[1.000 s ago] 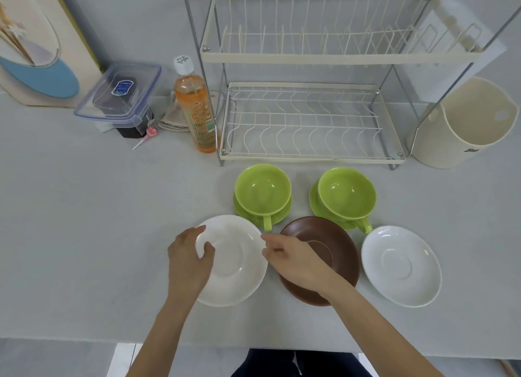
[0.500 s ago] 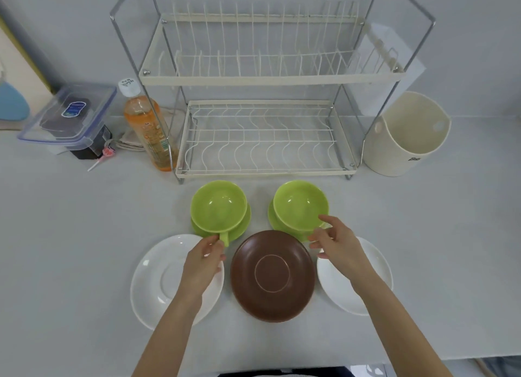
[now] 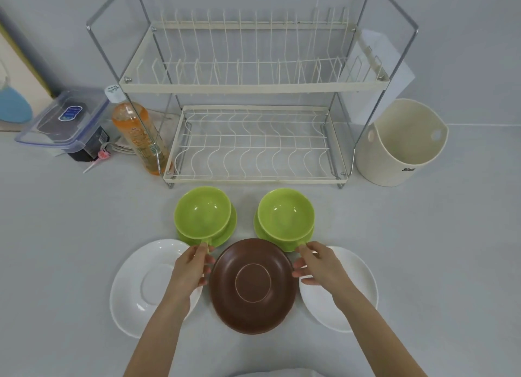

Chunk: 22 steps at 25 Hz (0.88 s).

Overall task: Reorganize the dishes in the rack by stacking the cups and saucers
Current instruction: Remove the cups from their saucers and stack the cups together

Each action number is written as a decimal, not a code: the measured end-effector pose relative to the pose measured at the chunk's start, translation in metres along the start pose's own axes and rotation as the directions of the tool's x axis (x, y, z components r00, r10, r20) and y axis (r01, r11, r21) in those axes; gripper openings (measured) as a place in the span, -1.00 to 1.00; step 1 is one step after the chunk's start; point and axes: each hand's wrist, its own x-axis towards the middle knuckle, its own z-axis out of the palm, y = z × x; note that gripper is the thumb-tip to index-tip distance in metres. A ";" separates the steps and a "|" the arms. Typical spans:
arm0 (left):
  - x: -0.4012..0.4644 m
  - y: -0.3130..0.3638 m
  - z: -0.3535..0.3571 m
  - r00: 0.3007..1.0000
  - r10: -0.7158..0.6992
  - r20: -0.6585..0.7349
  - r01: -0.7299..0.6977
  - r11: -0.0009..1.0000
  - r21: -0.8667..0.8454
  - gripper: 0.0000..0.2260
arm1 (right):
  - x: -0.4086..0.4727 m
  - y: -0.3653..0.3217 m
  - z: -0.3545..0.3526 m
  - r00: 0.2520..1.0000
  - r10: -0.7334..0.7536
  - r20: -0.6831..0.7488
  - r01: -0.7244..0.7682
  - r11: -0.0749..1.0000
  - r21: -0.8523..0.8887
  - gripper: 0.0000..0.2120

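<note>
Left cup (image 3: pixel 202 210) and right cup (image 3: pixel 286 213), both green, each sit on a green saucer mid-frame, just in front of the rack (image 3: pixel 253 100). Left hand (image 3: pixel 190 269) has thumb and forefinger pinched on the left cup's handle; right hand (image 3: pixel 321 266) pinches the right cup's handle the same way, other fingers loosely curled. Brown saucer (image 3: pixel 253 286) lies between the hands, lower centre, overlapping the near rims of both green saucers. Left white saucer (image 3: pixel 141 288) and right white saucer (image 3: pixel 355 289) flank it, each partly under a forearm. Versus 0.5 s ago: both hands have closed in from near the cups onto the handles; the dishes haven't shifted on the table (image 3: pixel 56 249). Both handles are mostly hidden by the fingers, so grip depth is hard to judge. Can't tell whether the cups are lifted off their saucers. Rack top is cut off by the frame edge; both tiers are bare wire. Bottle (image 3: pixel 135 135) and box (image 3: pixel 63 122) sit left of the rack, a cream tub (image 3: pixel 400 142) right.
</note>
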 end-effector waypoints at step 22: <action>-0.042 0.023 0.119 0.989 0.120 0.084 -0.097 0.965 -0.244 -0.72 | 0.011 0.015 -0.099 0.988 -0.136 -0.080 0.157 0.846 0.509 -0.73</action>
